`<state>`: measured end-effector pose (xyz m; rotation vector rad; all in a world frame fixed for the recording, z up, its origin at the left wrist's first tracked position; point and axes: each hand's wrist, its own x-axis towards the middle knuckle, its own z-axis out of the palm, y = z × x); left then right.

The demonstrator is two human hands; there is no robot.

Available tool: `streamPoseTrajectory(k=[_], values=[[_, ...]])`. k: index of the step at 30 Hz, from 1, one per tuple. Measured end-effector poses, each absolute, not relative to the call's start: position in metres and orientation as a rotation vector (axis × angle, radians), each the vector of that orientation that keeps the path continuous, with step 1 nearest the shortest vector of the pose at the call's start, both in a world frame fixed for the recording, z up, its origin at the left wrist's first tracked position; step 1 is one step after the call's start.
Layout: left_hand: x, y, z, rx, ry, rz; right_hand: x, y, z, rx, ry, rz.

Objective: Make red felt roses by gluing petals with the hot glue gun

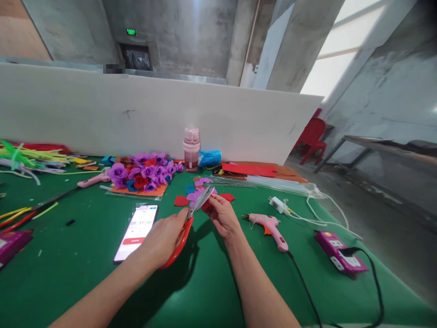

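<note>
My left hand (164, 239) is wrapped round the red handles of the scissors (177, 246), whose blades stand apart and point up and right. Between the fingers of my right hand (221, 214) is a small red piece (206, 206), close to the blade tips and partly hidden by them. Loose red petals (181, 201) and purple petals (194, 197) lie on the green table just behind the blades. A lit phone (136, 232) showing a timer lies beside my left hand. To the right of my right forearm rests a pink glue gun (268, 224).
Purple and red paper flowers (146, 171) lie behind the phone. A pink bottle (191, 150) stands before the white board (153, 109). Coloured strips (30, 159) spread at far left. A white plug (279, 205) and a purple power strip (341, 255) with cables lie at right.
</note>
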<state>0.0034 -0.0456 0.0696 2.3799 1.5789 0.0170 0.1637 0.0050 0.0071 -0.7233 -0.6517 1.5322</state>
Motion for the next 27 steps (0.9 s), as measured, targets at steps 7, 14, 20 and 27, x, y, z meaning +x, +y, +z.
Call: streamPoseTrajectory(k=[7, 14, 20, 27], values=[[0.005, -0.046, 0.070, 2.381, 1.577, 0.011, 0.164, 0.005, 0.007, -0.715, -0.660, 1.533], [0.003, -0.044, 0.069, 2.376, 1.564, 0.013, 0.165, 0.005, 0.006, -0.703, -0.652, 1.543], [0.003, -0.045, 0.071, 2.364, 1.554, 0.028, 0.164, 0.005, 0.007, -0.704, -0.637, 1.545], [-0.011, -0.042, 0.067, 2.336, 1.476, 0.203, 0.166, 0.007, 0.004, -0.768, -0.638, 1.507]])
